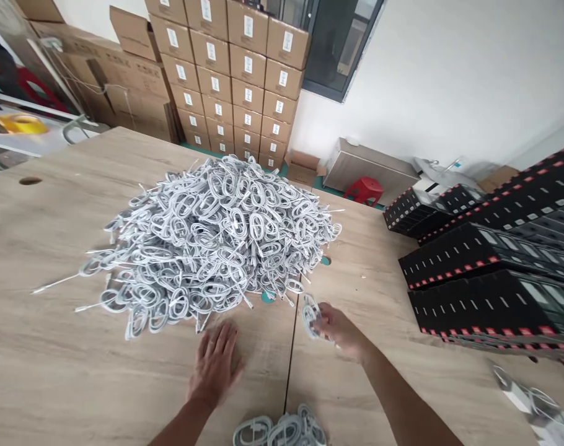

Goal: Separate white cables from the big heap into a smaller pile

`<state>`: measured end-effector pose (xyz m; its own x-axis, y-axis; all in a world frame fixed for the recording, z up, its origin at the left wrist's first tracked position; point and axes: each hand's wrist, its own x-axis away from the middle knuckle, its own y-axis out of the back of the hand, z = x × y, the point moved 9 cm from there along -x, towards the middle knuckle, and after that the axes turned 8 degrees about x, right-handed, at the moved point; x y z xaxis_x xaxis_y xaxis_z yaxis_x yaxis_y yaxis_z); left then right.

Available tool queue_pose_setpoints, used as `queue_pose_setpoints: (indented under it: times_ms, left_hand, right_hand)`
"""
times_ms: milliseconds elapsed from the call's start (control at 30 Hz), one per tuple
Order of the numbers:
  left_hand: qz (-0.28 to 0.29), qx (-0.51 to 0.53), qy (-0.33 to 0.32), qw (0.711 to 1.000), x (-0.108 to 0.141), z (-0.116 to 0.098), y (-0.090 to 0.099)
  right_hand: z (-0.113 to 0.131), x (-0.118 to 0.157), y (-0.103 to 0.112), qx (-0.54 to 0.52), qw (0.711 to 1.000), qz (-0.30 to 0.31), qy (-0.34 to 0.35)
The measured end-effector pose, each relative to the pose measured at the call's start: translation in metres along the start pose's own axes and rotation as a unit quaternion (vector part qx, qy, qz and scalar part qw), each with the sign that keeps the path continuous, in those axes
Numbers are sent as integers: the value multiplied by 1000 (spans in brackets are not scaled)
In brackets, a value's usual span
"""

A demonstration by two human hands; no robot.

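A large heap of coiled white cables (230, 235) covers the middle of the wooden table (54, 359). My left hand (214, 362) lies flat on the tabletop just in front of the heap, fingers stretched out and holding nothing. To the right of the heap, my right hand (335, 328) grips a coiled cable (310, 316) by its right side; the hand is slightly blurred. Near the bottom edge, between my arms, lie several coiled cables (282, 432) in a small group, partly cut off by the frame.
Rows of black boxes (477, 303) with red marks stand along the right side. White items with a cord (519, 396) lie at the lower right. Brown cartons (230, 80) are stacked behind the table, near a red stool (364, 190). Yellow tape (24, 124) sits at the left.
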<state>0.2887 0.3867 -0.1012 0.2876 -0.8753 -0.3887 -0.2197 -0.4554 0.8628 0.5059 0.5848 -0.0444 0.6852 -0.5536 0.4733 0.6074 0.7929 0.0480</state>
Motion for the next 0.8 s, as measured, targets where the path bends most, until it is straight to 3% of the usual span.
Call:
queue_pose_setpoints:
  times_ms: [133, 200, 233, 300, 367, 433, 500, 633, 700, 800]
  left_hand:
    - [-15, 11, -6, 1000, -3, -3, 3]
    - [-23, 11, -9, 1000, -3, -4, 4]
    - [-25, 9, -9, 1000, -3, -3, 4]
    - [-27, 6, -7, 1000, -2, -2, 3]
    - [-25, 8, -7, 1000, 0, -1, 2]
    - [-24, 12, -8, 1000, 2, 1, 1]
    - [-25, 14, -7, 1000, 4, 2, 2]
    - [-26, 14, 2, 1000, 7, 4, 3]
    - [-23, 13, 8, 1000, 8, 4, 3]
    - [-12, 9, 14, 1000, 7, 3, 2]
  right_hand:
    - [-58, 75, -51, 64, 984, 130, -104]
    - [-87, 92, -64, 145, 963, 187, -132]
    - [-94, 87, -62, 183, 957, 185, -128]
    - [-90, 53, -38, 237, 962, 99, -92]
    - [-63, 0, 5, 266, 961, -67, -35]
    - [-26, -52, 48, 283, 931, -231, 20]
    - [5, -96, 78, 270, 899, -340, 51]
    - [30, -152, 101, 192, 895, -391, 96]
    - [24, -157, 106, 168, 899, -395, 86]
    - [10, -142, 112, 127, 914, -377, 78]
